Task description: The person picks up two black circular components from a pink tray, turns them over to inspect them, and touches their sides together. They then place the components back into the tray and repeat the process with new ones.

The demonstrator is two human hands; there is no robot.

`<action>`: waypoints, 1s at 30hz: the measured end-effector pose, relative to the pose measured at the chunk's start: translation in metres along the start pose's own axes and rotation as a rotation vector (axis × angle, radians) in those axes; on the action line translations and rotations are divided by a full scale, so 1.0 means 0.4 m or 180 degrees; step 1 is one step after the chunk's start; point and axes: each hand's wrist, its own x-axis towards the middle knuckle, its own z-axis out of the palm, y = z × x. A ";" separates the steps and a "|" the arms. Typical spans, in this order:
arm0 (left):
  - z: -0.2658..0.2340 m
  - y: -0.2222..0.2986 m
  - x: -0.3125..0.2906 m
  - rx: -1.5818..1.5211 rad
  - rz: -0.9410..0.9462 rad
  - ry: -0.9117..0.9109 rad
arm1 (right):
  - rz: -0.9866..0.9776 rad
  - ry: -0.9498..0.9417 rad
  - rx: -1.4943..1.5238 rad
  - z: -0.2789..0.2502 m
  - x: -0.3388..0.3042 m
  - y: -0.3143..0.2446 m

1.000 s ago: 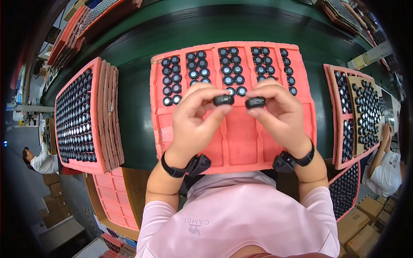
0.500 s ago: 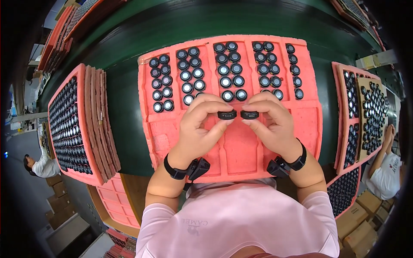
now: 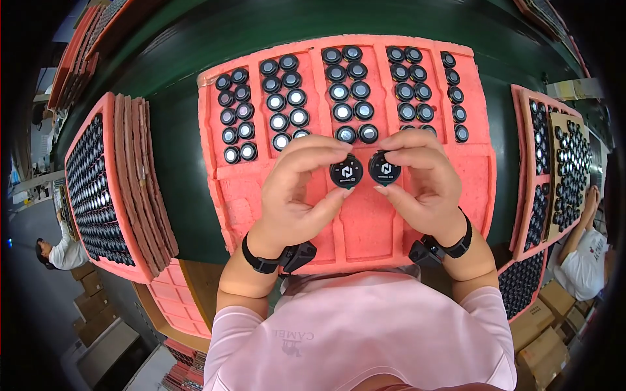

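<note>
My left hand (image 3: 295, 190) pinches a small round black device (image 3: 346, 172) between thumb and fingers, its face with a white emblem turned up toward me. A matching round black device (image 3: 385, 169) is gripped the same way by my right hand (image 3: 427, 186). The two are side by side, a narrow gap apart, above a pink foam tray (image 3: 365, 238). In the tray's far compartments stand rows of similar black round devices (image 3: 340, 93) with pale discs on top. My fingers partly cover the nearest row.
At left leans a stack of pink trays (image 3: 140, 189) filled with black devices; more filled trays (image 3: 521, 169) stand at right. The tray rests on a dark green table (image 3: 179, 163). One person (image 3: 62, 247) is at far left, another (image 3: 583, 260) at far right, beside cardboard boxes (image 3: 544, 358).
Both devices have been tilted in my fingers, from showing their edges with a port to showing their emblem faces. The view has shifted slightly.
</note>
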 end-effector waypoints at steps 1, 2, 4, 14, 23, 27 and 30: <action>0.002 0.000 -0.001 -0.0008 -0.0011 0.0009 | 0.0014 -0.0008 -0.0001 -0.002 -0.001 0.000; 0.005 -0.001 -0.001 -0.0107 0.0019 0.0012 | -0.0055 -0.0126 -0.0078 -0.005 0.000 0.001; 0.008 -0.002 -0.003 -0.0300 0.0081 0.0020 | -0.0198 -0.0363 -0.0228 -0.008 -0.001 0.000; 0.004 -0.007 -0.007 -0.0150 0.0096 -0.0045 | -0.0178 -0.0314 -0.0243 -0.005 -0.001 0.000; -0.013 0.001 0.005 0.0390 0.0309 -0.0302 | -0.0136 -0.0290 -0.0208 -0.014 0.004 -0.011; -0.002 -0.001 0.000 0.0214 0.0173 -0.0099 | -0.0075 -0.0101 -0.0151 -0.004 0.002 -0.003; 0.015 0.002 -0.001 -0.0012 0.0028 0.0107 | 0.0025 0.0077 0.0144 0.013 -0.003 0.000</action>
